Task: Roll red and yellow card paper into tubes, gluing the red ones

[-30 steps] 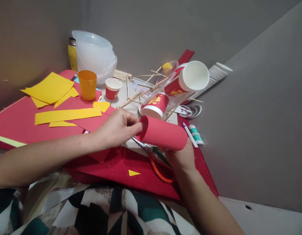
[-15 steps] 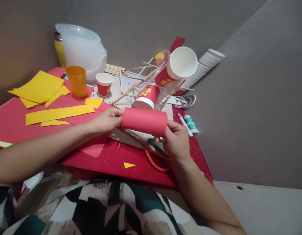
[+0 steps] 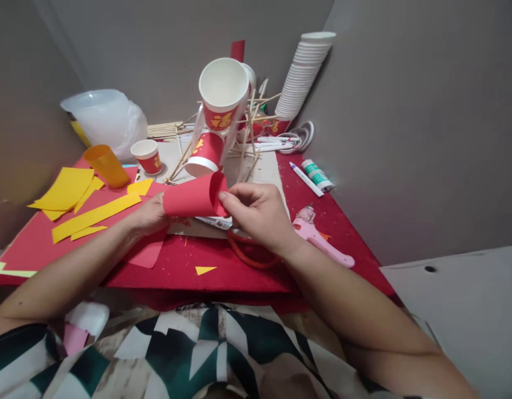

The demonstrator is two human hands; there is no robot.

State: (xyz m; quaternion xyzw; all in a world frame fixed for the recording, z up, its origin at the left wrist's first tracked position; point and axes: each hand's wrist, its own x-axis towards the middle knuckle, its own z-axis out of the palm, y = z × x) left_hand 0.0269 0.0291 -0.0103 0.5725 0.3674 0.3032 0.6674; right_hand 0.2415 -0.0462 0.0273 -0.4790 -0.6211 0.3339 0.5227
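A sheet of red paper [image 3: 189, 197] is curled into a tube above the table, its open end facing right. My left hand [image 3: 151, 215] grips the tube's left end, with part of its fingers hidden behind the paper. At the right end, my right hand [image 3: 256, 210] pinches the paper's edge between thumb and fingers. Just beneath lie scissors with orange handles [image 3: 256, 260], partly covered by my right hand. Behind the tube rise red-and-white paper cups [image 3: 223, 88], one on top of another, among thin wooden sticks.
Yellow paper pieces [image 3: 68, 188], an orange cup [image 3: 108, 166] and a small paper cup [image 3: 147, 157] are at left. A pink glue gun [image 3: 322, 238], a marker [image 3: 306, 179] and a leaning stack of white cups [image 3: 303, 75] stand or lie at right.
The view has turned right. The tube's right end now shows its opening, and my right hand has shifted from beneath that end to pinch its edge. The pink glue gun has come into sight.
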